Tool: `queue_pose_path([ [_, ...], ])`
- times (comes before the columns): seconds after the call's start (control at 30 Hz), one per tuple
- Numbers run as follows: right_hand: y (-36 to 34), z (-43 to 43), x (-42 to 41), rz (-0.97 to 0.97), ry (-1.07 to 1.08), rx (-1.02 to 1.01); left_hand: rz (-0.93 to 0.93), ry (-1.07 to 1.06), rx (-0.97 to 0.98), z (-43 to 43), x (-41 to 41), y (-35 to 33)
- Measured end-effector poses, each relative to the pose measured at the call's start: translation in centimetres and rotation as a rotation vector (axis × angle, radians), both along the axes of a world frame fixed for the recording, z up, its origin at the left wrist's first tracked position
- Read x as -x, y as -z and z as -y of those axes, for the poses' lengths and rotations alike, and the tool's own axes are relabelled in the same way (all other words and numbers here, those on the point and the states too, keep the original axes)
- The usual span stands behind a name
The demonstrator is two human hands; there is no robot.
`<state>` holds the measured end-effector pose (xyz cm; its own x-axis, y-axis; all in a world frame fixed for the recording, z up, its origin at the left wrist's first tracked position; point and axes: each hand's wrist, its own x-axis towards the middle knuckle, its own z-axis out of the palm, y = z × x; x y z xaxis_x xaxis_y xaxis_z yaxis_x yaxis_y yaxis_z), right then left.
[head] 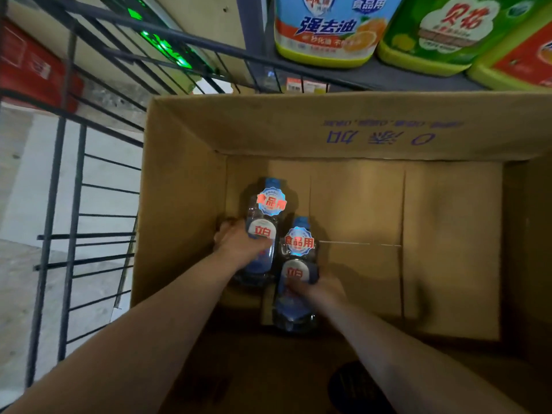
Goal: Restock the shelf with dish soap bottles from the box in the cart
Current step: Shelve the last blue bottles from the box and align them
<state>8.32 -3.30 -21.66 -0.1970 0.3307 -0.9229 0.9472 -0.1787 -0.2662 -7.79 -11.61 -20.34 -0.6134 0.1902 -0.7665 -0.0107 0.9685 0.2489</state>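
Two clear dish soap bottles with blue caps and red-and-blue labels are in the left half of the open cardboard box (185, 204). My left hand (239, 240) is wrapped around the far-left bottle (267, 210). Closer to me, my right hand (321, 288) grips the second bottle (298, 249) at its middle. Both arms reach down into the box. The rest of the box floor is bare cardboard. The box sits inside a dark wire cart (71, 186).
A shelf (388, 79) runs just beyond the box, holding large jugs: a blue-and-yellow one (328, 31), a green one (442, 34) and a red-labelled one (525, 61). Price tags (304, 85) hang on the shelf edge. The cart's bars rise at the left.
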Motion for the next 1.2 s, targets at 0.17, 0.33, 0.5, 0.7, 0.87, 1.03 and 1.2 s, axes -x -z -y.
queue_pose_path([
  [0.17,-0.1,-2.1,-2.0,0.028,0.133,-0.027,0.201,-0.262,-0.175,0.9,-2.0,0.7],
  [0.33,-0.5,-2.4,-2.3,0.006,0.268,-0.001,0.305,-0.41,-0.176,0.6,-2.4,0.6],
  [0.5,-2.6,-2.3,-3.2,-0.107,0.342,-0.081,0.279,-0.403,-0.228,1.4,-3.5,-1.6],
  [0.7,-7.6,-3.2,-3.4,-0.26,0.481,-0.1,0.299,-0.401,-0.432,1.9,-4.2,-6.6],
  [0.87,-13.6,-4.3,-4.1,-0.426,0.642,-0.114,0.296,-0.388,-0.593,-0.3,-4.5,-11.7],
  [1.03,-19.5,-6.6,-5.7,-0.575,0.732,-0.187,0.239,-0.302,-0.721,-3.7,-5.7,-17.0],
  [1.2,-25.0,-9.4,-9.7,-0.736,0.767,-0.321,0.232,-0.218,-0.861,-7.9,-9.2,-22.1],
])
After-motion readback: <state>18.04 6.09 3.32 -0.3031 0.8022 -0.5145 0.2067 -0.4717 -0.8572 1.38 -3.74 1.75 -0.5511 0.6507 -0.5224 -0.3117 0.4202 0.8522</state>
